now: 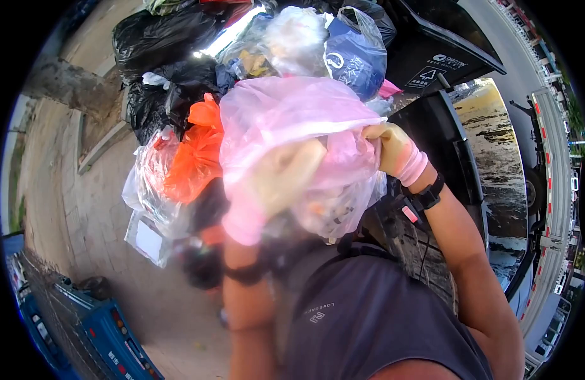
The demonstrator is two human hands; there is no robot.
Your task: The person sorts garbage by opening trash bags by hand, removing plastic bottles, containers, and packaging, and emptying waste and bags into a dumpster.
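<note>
Pink bag: one, thin translucent plastic (292, 101), crumpled and puffed out, at the upper middle of the view, over the heap and in front of the wearer.
Pink bag's lie: its bulge points to 12 o'clock, the pale edge faces roughly 6; the long axis runs about 9 to 3, with that edge rising toward 2.
Hands: two, both in pale gloves with pink cuffs.
Right hand: at 4 o'clock of the pink bag (394, 153), fingers curled tight on its edge.
Left hand: at 6 to 7 o'clock (283, 180), overlapping the bag, blurred; I cannot tell whether it grips.
Clear plastic with scraps: one portion, at 5 o'clock (333, 212), beneath the pink film; whether it is a separate bag cannot be told.
Orange bag: one, between 8 and 9 o'clock, knotted-looking, just beside the pink one (194, 155).
Clear bag: one at 12 o'clock, with whitish contents (297, 38).
Blue bag: one, between 1 and 2 o'clock, white print (356, 57).
Black bags: at least two, between 9 and 10 o'clock (162, 41).
Black bin: one at 2 o'clock, white markings (425, 66).
Wristwatch: one, black, on the right wrist (430, 195).
Blue vehicle: one, far out at 7 o'clock (112, 332).
</note>
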